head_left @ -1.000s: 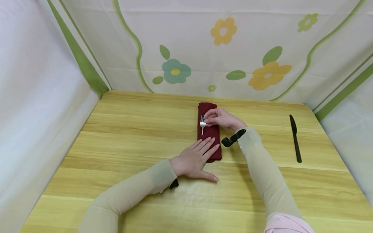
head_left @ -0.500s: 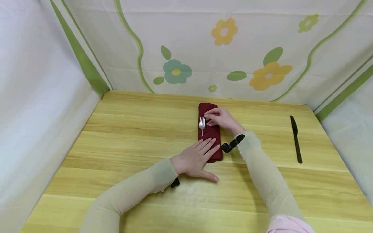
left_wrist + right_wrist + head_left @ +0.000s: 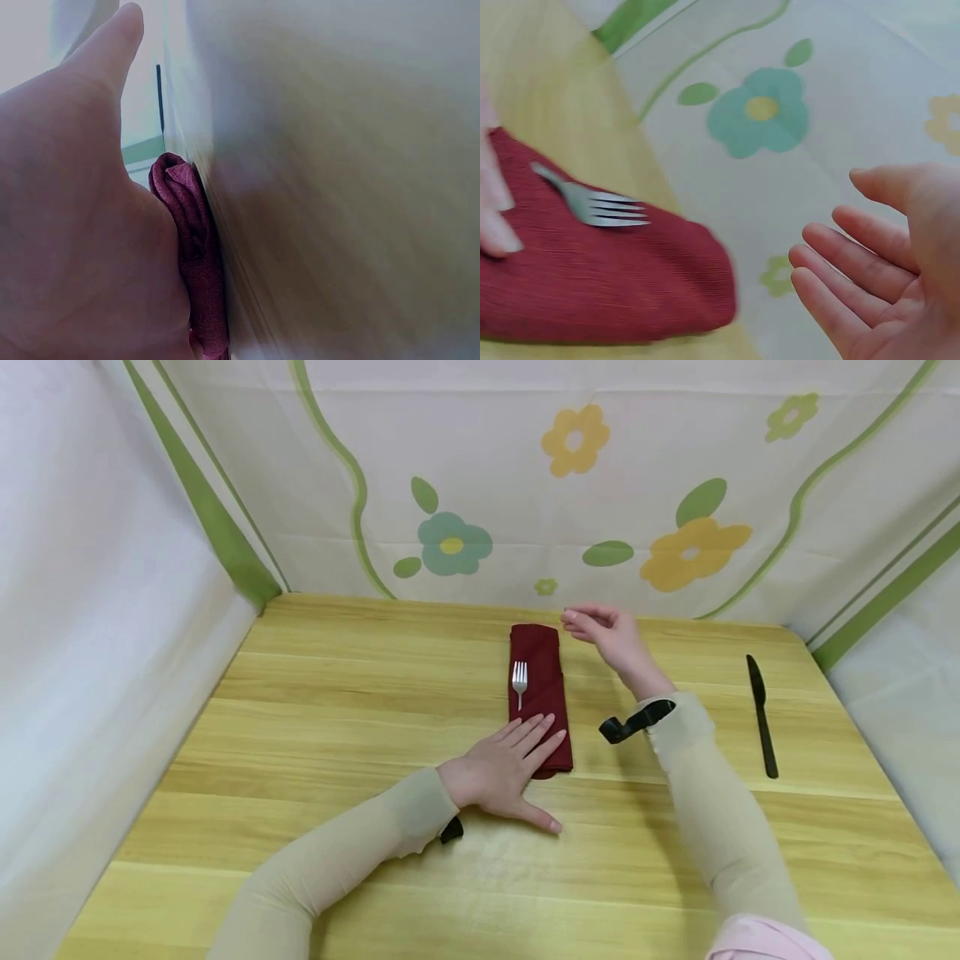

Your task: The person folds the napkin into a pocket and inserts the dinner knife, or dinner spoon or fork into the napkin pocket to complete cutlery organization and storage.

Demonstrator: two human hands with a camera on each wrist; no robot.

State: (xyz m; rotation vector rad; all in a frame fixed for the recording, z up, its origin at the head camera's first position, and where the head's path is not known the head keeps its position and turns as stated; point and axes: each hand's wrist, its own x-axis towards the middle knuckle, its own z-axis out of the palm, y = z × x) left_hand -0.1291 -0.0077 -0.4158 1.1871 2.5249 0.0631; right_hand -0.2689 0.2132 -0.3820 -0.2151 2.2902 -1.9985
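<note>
A dark red folded cloth napkin [image 3: 542,693] lies lengthwise on the table, and a silver fork [image 3: 520,681] rests on its left side, tines pointing away. My left hand [image 3: 506,768] lies flat with fingers spread over the napkin's near end, covering the lower part of the fork's handle. In the left wrist view, the napkin's folded layers [image 3: 199,247] show beside the palm. My right hand [image 3: 611,639] is raised to the right of the napkin's far end, fingers loosely bent. In the right wrist view its thumb and fingers are apart, holding nothing.
A black knife [image 3: 762,718] lies on the right side of the wooden table [image 3: 337,693]. A white cloth backdrop [image 3: 517,485] with flowers stands along the far edge, and white cloth walls flank both sides. Each wrist wears a black camera mount.
My right hand has left the fork's tines and moved up and to the right, off the napkin. The fork has shifted slightly nearer. My left hand stays in place.
</note>
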